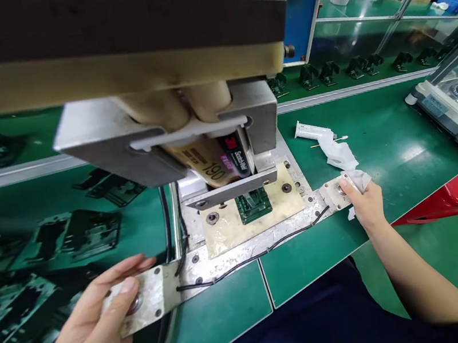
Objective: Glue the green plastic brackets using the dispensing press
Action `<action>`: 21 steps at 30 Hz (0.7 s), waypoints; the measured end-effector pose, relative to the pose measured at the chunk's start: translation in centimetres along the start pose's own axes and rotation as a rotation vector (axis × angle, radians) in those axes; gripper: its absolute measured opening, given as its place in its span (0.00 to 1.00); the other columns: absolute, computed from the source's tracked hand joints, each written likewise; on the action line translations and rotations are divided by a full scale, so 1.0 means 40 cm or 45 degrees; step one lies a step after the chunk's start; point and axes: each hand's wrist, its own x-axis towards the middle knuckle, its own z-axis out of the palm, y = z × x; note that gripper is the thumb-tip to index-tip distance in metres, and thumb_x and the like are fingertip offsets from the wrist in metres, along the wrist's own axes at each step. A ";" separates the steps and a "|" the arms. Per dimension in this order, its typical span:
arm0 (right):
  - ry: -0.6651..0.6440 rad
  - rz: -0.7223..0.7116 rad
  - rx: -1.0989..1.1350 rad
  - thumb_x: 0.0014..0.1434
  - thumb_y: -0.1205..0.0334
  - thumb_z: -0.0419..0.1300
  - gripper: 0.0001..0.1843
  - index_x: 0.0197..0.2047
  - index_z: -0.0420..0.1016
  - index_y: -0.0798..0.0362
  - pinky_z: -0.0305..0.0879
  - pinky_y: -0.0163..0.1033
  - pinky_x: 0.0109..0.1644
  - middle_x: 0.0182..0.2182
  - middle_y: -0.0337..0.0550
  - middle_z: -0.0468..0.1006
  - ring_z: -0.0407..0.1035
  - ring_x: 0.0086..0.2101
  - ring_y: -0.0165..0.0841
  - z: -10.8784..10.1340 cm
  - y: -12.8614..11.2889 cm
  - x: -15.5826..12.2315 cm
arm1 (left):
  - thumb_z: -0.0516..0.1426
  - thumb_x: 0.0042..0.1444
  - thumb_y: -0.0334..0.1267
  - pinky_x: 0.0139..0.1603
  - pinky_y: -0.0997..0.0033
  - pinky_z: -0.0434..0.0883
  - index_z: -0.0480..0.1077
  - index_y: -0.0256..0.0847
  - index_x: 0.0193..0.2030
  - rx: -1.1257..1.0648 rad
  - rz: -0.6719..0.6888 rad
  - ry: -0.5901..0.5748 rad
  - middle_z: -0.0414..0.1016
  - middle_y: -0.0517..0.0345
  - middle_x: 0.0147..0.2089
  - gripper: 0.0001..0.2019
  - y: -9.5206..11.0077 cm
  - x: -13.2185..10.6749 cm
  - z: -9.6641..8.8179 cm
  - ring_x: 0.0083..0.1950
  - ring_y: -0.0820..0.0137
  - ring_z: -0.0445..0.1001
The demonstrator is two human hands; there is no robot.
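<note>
Green workbench (385, 141). I locate green circuit board (255, 209) on cream fixture plate (222, 239), between hands, right hand (366, 200) nearer; plate's long axis runs hand to hand. Hands well apart: left hand (93, 332) clamped on left button plate (161, 289), right on right button plate (330, 197).

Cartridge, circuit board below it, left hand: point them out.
Cartridge (210, 161): head view, on its printed label.
Circuit board (254, 207): head view, middle of its face.
Left hand (90, 331): head view, middle of the hand.
</note>
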 end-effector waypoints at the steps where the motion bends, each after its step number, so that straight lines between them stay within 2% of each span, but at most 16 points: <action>1: 0.002 -0.002 -0.004 0.49 0.39 0.69 0.26 0.38 0.82 0.54 0.72 0.46 0.43 0.34 0.48 0.84 0.78 0.37 0.45 0.000 0.001 0.000 | 0.71 0.43 0.56 0.33 0.85 0.77 0.79 0.52 0.49 -0.041 -0.034 0.002 0.81 0.57 0.49 0.26 -0.006 0.003 -0.001 0.42 0.66 0.76; 6: 0.026 0.007 -0.007 0.48 0.38 0.70 0.28 0.39 0.82 0.55 0.73 0.47 0.44 0.35 0.49 0.84 0.78 0.38 0.45 0.001 0.001 -0.001 | 0.73 0.40 0.56 0.34 0.88 0.75 0.80 0.52 0.47 -0.111 -0.094 0.018 0.80 0.57 0.50 0.27 -0.002 0.002 0.009 0.43 0.68 0.74; 12: 0.101 0.027 0.013 0.45 0.39 0.73 0.32 0.43 0.82 0.56 0.74 0.48 0.46 0.38 0.50 0.84 0.78 0.41 0.46 0.000 0.003 -0.002 | 0.76 0.27 0.60 0.30 0.88 0.73 0.79 0.49 0.43 -0.158 -0.160 0.087 0.79 0.57 0.46 0.34 0.039 -0.016 0.040 0.37 0.71 0.72; 21: 0.127 0.013 0.082 0.47 0.43 0.74 0.28 0.45 0.83 0.56 0.74 0.51 0.49 0.40 0.50 0.84 0.79 0.42 0.47 -0.003 0.025 -0.012 | 0.76 0.28 0.59 0.29 0.85 0.74 0.79 0.46 0.43 -0.201 -0.121 0.074 0.79 0.56 0.45 0.34 0.030 -0.015 0.037 0.35 0.72 0.73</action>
